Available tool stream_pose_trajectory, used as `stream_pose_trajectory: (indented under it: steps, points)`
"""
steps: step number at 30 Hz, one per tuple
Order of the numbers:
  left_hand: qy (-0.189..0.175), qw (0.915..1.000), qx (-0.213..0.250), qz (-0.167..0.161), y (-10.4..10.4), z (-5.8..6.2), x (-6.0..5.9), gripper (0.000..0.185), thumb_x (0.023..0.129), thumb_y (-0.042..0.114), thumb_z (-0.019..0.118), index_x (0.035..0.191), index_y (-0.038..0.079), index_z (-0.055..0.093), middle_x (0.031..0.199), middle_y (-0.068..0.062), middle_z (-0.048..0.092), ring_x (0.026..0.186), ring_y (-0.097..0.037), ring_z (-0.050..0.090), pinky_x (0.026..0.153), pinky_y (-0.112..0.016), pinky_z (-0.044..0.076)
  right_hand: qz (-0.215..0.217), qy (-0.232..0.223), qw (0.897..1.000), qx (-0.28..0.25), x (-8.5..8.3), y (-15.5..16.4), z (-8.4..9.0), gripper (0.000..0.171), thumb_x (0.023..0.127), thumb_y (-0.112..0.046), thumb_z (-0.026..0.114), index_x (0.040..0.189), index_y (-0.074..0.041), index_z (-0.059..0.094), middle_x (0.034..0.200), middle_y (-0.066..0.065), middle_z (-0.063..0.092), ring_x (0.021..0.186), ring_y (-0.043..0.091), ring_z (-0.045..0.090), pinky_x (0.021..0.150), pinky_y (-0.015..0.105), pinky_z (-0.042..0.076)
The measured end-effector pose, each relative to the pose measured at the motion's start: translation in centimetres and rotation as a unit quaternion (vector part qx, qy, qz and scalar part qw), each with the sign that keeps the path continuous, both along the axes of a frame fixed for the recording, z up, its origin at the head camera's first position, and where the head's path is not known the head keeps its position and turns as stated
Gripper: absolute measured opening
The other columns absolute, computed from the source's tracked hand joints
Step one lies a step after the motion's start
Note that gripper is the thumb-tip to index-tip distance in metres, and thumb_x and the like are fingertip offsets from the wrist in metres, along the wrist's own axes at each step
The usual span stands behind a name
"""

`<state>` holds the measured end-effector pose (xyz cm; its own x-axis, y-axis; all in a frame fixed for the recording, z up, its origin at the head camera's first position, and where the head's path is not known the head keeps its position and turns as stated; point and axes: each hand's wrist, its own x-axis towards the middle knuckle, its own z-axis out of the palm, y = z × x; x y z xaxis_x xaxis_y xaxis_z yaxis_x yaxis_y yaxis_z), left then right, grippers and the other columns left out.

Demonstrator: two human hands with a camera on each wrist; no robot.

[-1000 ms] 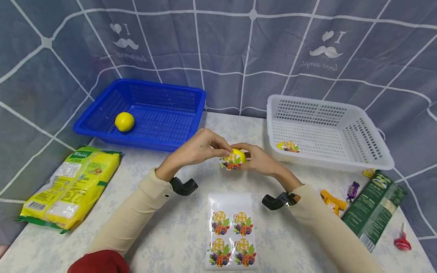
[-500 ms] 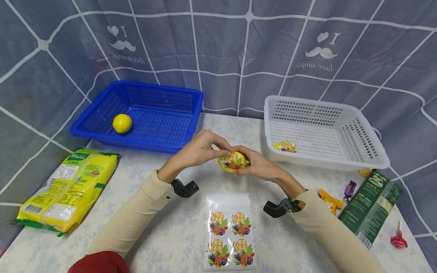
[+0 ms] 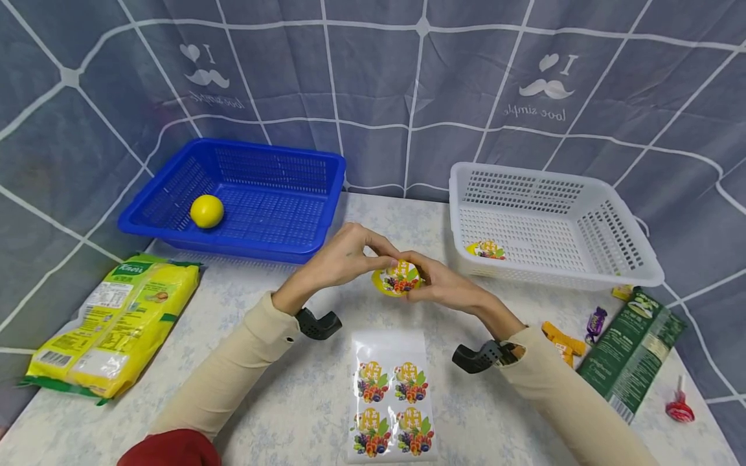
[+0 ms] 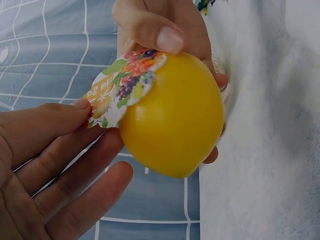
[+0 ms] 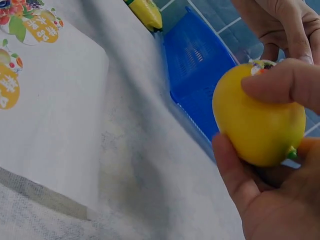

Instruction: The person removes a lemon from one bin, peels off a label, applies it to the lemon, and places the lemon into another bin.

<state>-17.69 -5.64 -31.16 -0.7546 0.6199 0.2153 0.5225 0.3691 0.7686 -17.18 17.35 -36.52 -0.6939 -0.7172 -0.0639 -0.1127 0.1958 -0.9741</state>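
Note:
Above the middle of the table, my right hand (image 3: 445, 285) grips a yellow lemon (image 4: 175, 125) between thumb and fingers. A fruit-print sticker (image 4: 120, 90) lies partly against the lemon's side, its outer part sticking out free. My left hand (image 3: 344, 255) pinches that free edge between thumb and index finger, the other fingers spread. In the right wrist view, the right thumb (image 5: 275, 85) rests on the lemon near the sticker's edge. Below the hands lies a white sticker sheet (image 3: 387, 346) with several identical fruit stickers.
At back left, a blue basket (image 3: 274, 249) holds another lemon (image 3: 206, 211). A white basket (image 3: 559, 279) at back right contains a stickered yellow item (image 3: 486, 250). Left lies a yellow Knorr bag (image 3: 116, 323); right, a green packet (image 3: 632, 353), wrapped sweets (image 3: 596, 325) and a red lollipop (image 3: 680, 410).
The lemon has turned in my hands, so the sticker now faces up more toward the head view. Both hands keep their hold and have barely shifted. The view moved slightly.

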Motion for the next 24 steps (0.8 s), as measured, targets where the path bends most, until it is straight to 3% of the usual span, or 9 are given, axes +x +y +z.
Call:
stream_pose_trajectory:
  steps: [4,7,12,16,18,24]
  points:
    - [0.003,1.0,-0.001,0.006,0.01,0.01,0.04,0.01,0.089,0.009,0.072,0.096,0.008,0.08,0.092,0.002,0.075,0.087,-0.01,0.068,0.076,-0.032,0.053,0.024,-0.042,0.998,-0.035,0.22,0.16,0.1,0.069,0.089,0.001,0.059,0.151,-0.008,0.031,0.134,0.02,0.054,0.108,0.043,0.06,0.089,0.047,0.053]
    - [0.005,1.0,-0.002,0.007,0.03,-0.03,0.06,0.01,0.089,0.008,0.072,0.096,0.008,0.08,0.092,0.002,0.075,0.088,-0.01,0.068,0.077,-0.031,0.052,0.037,-0.075,0.995,-0.06,0.33,0.22,0.11,0.069,0.091,0.004,0.055,0.152,-0.007,0.025,0.135,0.027,0.053,0.108,0.055,0.057,0.09,0.054,0.051]
    - [0.005,0.9999,-0.001,0.012,0.02,-0.03,0.15,0.011,0.089,0.008,0.072,0.097,0.007,0.079,0.092,0.001,0.075,0.088,-0.011,0.068,0.078,-0.031,0.053,0.022,-0.08,0.995,-0.052,0.45,0.07,0.3,0.071,0.089,0.001,0.064,0.15,-0.011,0.03,0.135,0.02,0.053,0.11,0.052,0.058,0.092,0.046,0.052]
    - [0.01,0.9999,-0.001,0.014,0.05,0.0,0.22,0.011,0.089,0.008,0.072,0.097,0.008,0.079,0.092,0.001,0.075,0.087,-0.011,0.068,0.076,-0.031,0.052,-0.005,-0.07,0.997,-0.023,0.53,-0.04,0.31,0.069,0.088,-0.012,0.073,0.147,-0.014,0.036,0.121,0.018,0.063,0.103,0.041,0.064,0.09,0.04,0.052]
    - [0.011,0.9998,-0.001,0.014,0.07,0.0,0.2,0.011,0.089,0.008,0.072,0.097,0.008,0.079,0.092,0.001,0.075,0.088,-0.011,0.068,0.077,-0.031,0.052,-0.012,-0.063,0.998,-0.017,0.49,-0.07,0.15,0.065,0.09,-0.014,0.072,0.146,-0.014,0.038,0.115,0.018,0.065,0.098,0.038,0.065,0.088,0.041,0.053]
    - [0.014,0.9999,0.002,0.01,0.13,-0.02,0.13,0.011,0.089,0.008,0.072,0.097,0.007,0.079,0.093,0.0,0.075,0.091,-0.011,0.068,0.079,-0.035,0.054,-0.014,-0.07,0.997,-0.034,0.39,-0.08,-0.14,0.061,0.092,-0.011,0.069,0.145,-0.011,0.039,0.113,0.021,0.065,0.103,0.052,0.058,0.089,0.058,0.049]
